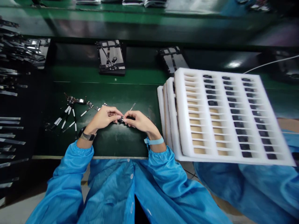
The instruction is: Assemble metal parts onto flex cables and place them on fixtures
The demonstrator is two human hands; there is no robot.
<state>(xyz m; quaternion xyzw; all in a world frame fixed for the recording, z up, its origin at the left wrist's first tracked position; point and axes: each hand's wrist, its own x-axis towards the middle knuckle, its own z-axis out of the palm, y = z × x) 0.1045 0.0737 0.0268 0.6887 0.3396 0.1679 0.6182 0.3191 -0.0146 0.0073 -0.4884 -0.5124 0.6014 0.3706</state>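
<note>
My left hand [105, 118] and my right hand [137, 121] meet over the dark green bench [116, 140], fingers pinched together on one small dark component [121, 118] between them. A thin strip sticks up from it toward the right. I wear blue sleeves, a dark watch on the left wrist and a blue strap on the right wrist. To the left of my left hand lies a loose pile of small dark parts with white-tipped flex strips [70, 113].
A stack of white foam trays [224, 118] stands at the right, its slots partly filled with dark parts. Two black fixtures [111, 57] sit farther back. Dark racks of metal strips line the left edge. A blue-clad person's sleeve shows at lower right.
</note>
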